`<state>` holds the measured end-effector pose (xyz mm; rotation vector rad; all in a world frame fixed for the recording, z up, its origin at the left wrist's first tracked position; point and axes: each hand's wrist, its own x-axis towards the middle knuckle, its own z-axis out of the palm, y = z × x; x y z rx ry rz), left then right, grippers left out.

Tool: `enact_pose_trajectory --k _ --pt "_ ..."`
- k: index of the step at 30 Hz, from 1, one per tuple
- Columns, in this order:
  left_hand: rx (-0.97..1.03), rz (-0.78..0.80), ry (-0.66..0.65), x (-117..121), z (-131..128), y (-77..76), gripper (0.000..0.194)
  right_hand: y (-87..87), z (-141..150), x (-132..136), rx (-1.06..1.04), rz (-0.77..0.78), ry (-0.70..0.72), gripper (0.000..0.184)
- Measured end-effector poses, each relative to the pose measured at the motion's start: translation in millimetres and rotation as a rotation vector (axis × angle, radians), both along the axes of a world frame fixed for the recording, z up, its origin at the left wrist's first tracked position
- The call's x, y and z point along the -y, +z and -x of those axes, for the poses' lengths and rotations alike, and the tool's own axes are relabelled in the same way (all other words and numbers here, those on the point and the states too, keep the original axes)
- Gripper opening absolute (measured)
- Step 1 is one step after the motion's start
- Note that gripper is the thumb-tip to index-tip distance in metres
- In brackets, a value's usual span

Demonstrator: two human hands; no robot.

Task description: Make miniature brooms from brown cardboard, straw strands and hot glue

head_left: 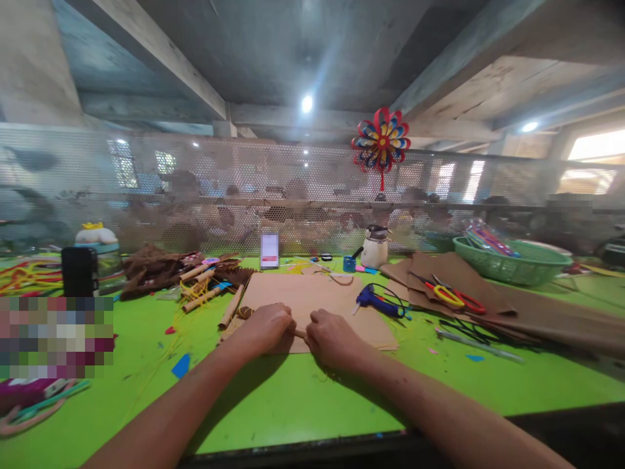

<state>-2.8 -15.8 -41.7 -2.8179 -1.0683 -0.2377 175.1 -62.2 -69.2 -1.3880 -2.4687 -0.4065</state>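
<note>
Both my hands are closed around a thin brown paper roll (pixel 299 333), which shows between them over a stack of brown paper sheets (pixel 293 290). My left hand (pixel 271 326) grips its left end, fingers curled. On the other end, my right hand (pixel 334 337) has its fingers folded over the roll. A blue glue gun (pixel 381 301) lies on the sheets to the right of my right hand. Several finished-looking brown paper tubes (pixel 200 299) lie left of the sheets, with yellow string (pixel 181 319) among them.
On the right are scissors (pixel 449 296), large brown paper (pixel 537 309) and a green basket (pixel 512 259). A phone (pixel 269 251) stands at the back beside a perforated screen (pixel 303 195). At left are a black phone (pixel 80 271) and a jar (pixel 108 260) on the green table (pixel 273 410).
</note>
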Motion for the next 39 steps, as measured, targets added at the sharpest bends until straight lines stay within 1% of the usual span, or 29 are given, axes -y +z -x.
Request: enact_pose_trajectory --k 4,11,16,20,26,32,39 --pt "0.006 0.021 0.046 2 -1 2.6 0.018 -2.8 1 -2 0.035 -0.014 0.009 0.025" --pt "0.013 -0.01 0.041 -3 1 -3.7 0.017 -6.9 4 -4 0.08 -0.064 0.04 0.021" --pt "-0.019 -0.011 0.073 3 -1 1.1 0.019 -5.5 3 -4 0.074 -0.038 0.04 0.022" --pt "-0.034 -0.023 0.051 5 -2 3.1 0.022 -4.3 1 -4 0.05 -0.024 0.041 0.022" --pt "-0.034 -0.077 0.009 0 1 -2.4 0.023 -4.8 -1 -4 -0.003 -0.017 0.05 0.03" --pt "-0.003 -0.08 0.011 -3 3 -6.5 0.023 -5.2 -2 -3 -0.027 0.0 0.027 0.024" --pt "-0.002 -0.086 -0.007 -6 4 -8.9 0.023 -5.2 1 -2 -0.044 0.003 0.012 0.025"
